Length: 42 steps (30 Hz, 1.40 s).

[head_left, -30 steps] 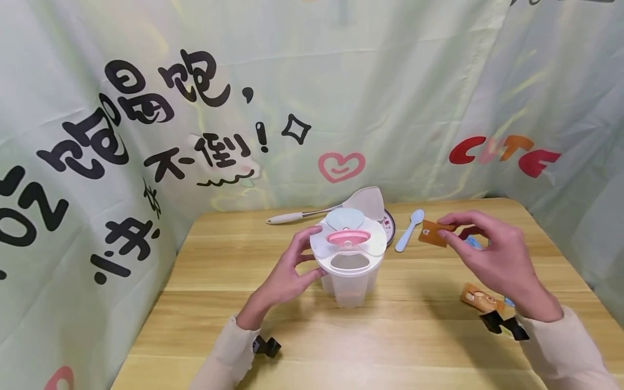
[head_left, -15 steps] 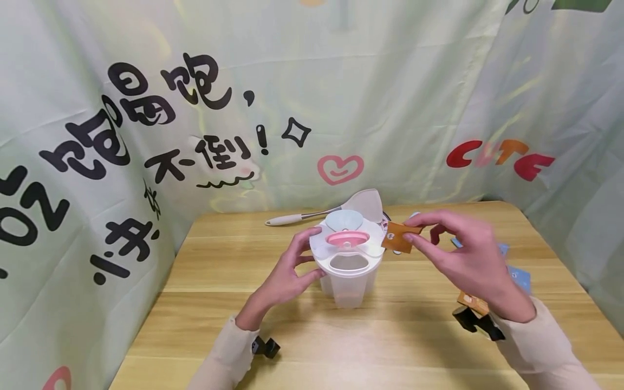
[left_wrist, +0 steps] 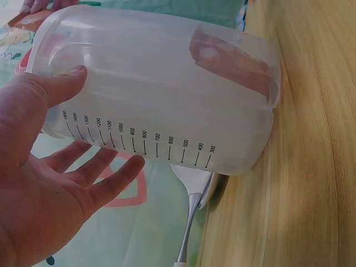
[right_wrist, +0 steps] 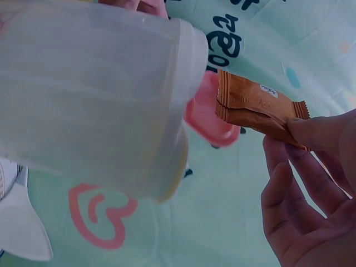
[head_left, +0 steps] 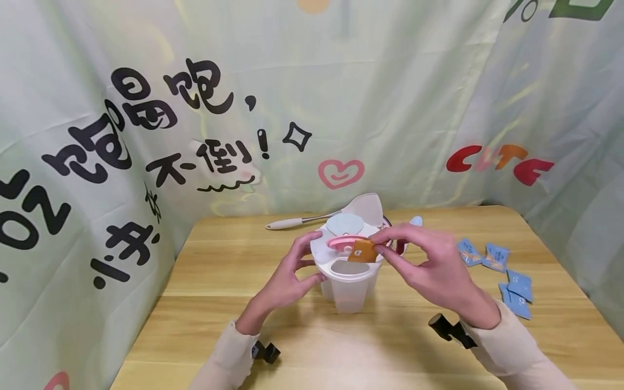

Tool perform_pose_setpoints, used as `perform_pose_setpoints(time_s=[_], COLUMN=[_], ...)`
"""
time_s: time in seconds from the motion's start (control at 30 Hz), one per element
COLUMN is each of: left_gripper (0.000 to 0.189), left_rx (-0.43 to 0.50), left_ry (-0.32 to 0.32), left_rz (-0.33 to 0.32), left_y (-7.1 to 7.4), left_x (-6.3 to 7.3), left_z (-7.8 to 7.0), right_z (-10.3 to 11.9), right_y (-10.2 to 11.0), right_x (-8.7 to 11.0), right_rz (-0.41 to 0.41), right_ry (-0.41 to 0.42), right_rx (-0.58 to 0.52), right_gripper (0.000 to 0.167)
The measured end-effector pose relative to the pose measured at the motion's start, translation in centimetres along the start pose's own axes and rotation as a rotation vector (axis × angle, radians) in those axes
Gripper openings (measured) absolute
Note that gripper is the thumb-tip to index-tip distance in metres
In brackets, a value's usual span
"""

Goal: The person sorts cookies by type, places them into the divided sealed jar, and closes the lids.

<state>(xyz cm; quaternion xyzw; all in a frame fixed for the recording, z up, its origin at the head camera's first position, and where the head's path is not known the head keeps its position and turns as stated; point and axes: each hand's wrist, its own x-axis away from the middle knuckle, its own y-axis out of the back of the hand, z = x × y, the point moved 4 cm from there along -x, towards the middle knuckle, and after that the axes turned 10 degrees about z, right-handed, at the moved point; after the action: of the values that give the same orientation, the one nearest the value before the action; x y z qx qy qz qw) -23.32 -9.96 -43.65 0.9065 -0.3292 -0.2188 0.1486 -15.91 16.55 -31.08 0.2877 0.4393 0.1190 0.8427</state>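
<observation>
My left hand (head_left: 287, 279) holds a translucent storage container (head_left: 350, 295) around its upper left side, thumb in front and fingers behind. Black measuring marks run down its wall, and a reddish-brown shape shows through near the base in the left wrist view (left_wrist: 233, 64). Its white lid (head_left: 322, 252) has an oval opening (head_left: 350, 266) at the front, with a pink flap (right_wrist: 214, 111) raised behind it. Between thumb and fingertips, my right hand (head_left: 431, 260) pinches a small brown snack packet (right_wrist: 256, 105), which is above the lid, close over the opening.
Several blue packets (head_left: 519, 285) lie at the right of the wooden table (head_left: 219, 271). Behind the container are a pale spatula (head_left: 287, 222) and a dark-rimmed round object (head_left: 388, 223). A light blue spoon (head_left: 416, 221) is partly covered by my right hand. A printed cloth (head_left: 400, 108) hangs behind.
My right hand has carried the brown packet leftward, from beside the spoon to over the container's lid. The blue packets at right have come into fuller view. My left hand keeps its hold.
</observation>
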Motion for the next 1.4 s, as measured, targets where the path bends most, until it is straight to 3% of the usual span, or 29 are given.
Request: perform_pose_setpoints(time_s=[0.17, 0.3, 0.43, 0.47, 0.6, 0.9, 1.4], left_gripper=[0.086, 0.086, 0.087, 0.088, 0.088, 0.087, 0.085], left_rx=[-0.003, -0.01, -0.011, -0.011, -0.008, -0.005, -0.004], left_ry=[0.005, 0.002, 0.0, 0.0, 0.001, 0.006, -0.01], left_rz=[0.0, -0.001, 0.001, 0.002, 0.002, 0.005, 0.001], left_y=[0.0, 0.0, 0.1, 0.1, 0.1, 0.1, 0.1], left_x=[0.2, 0.1, 0.1, 0.1, 0.0, 0.0, 0.1], left_z=[0.2, 0.1, -0.1, -0.1, -0.2, 0.0, 0.0], right_z=[0.0, -0.3, -0.8, -0.9, -1.2, -1.7, -1.9], right_y=[-1.2, -1.9, -2.5, -2.6, -3.1, -3.6, -2.7], right_x=[-0.2, -0.1, 0.2, 0.3, 0.6, 1.3, 2.5], right_rz=[0.021, 0.009, -0.003, -0.001, 0.005, 0.045, 0.02], right_ry=[0.016, 0.027, 0.047, 0.05, 0.054, -0.013, -0.066], right_rx=[-0.02, -0.047, -0.051, -0.049, -0.029, -0.008, 0.004], right_gripper=[0.049, 0.018, 0.013, 0.014, 0.043, 0.04, 0.039])
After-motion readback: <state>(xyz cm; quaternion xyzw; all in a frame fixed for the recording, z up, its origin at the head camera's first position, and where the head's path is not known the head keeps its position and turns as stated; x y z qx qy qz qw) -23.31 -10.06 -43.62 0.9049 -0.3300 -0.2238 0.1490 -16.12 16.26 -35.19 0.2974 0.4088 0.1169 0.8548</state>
